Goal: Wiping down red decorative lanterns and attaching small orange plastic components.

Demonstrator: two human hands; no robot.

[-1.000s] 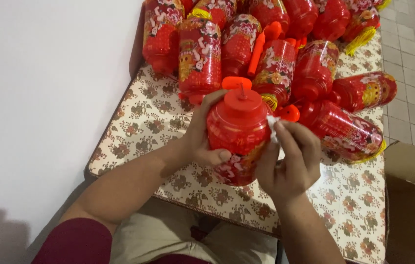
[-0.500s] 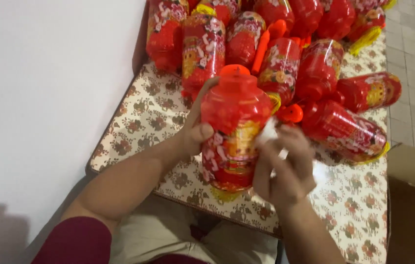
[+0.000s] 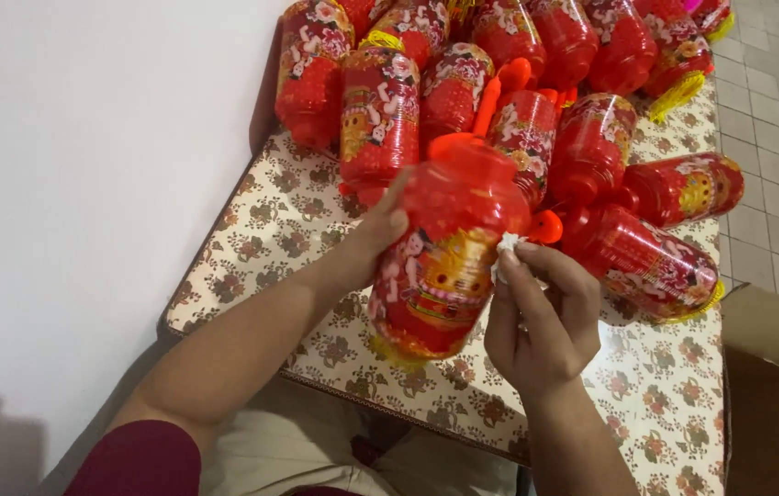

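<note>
A red plastic lantern (image 3: 444, 257) with gold and white pictures is held up over the table edge, its red cap tilted away from me. My left hand (image 3: 373, 241) grips its left side near the top. My right hand (image 3: 541, 317) pinches a small white wad (image 3: 509, 246) against the lantern's right side.
Several more red lanterns (image 3: 518, 73) stand and lie in a pile across the back and right of the floral-cloth table (image 3: 261, 239). A white wall runs along the left. A cardboard box (image 3: 775, 367) sits on the tiled floor at the right.
The lantern has been tipped and lifted, so its printed side faces me rather than its cap. My right hand has stayed at its right side with the white wad.
</note>
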